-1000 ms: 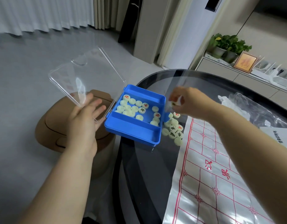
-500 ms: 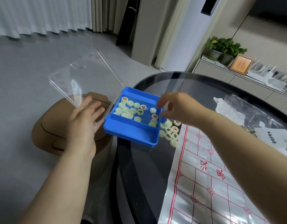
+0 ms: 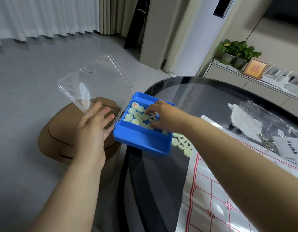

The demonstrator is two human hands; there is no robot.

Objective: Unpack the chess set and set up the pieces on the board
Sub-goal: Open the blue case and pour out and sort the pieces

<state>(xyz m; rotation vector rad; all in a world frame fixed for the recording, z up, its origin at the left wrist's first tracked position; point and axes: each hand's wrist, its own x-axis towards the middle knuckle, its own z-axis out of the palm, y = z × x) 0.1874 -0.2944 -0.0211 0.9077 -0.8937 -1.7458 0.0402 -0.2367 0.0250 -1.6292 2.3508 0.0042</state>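
Chess pieces (image 3: 137,115) fill the far compartment of a blue box (image 3: 141,143) at the table (image 3: 161,181) edge. Loose pieces (image 3: 181,143) lie just beside it, near the board (image 3: 220,198). Left hand (image 3: 93,128), fingers straight, props the clear lid (image 3: 94,84). Right hand (image 3: 163,118) curls over the boxed pieces, grip unclear.

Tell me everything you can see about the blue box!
The blue box is a shallow plastic tray with a low divider splitting it into two compartments. Its clear lid is hinged on the left side and stands wide open, propped by the flat left hand. The box sits tilted at the dark glass table's edge, partly overhanging. Pale round pieces fill the far compartment; the near one looks empty. The right hand reaches in, fingers curled over the pieces.
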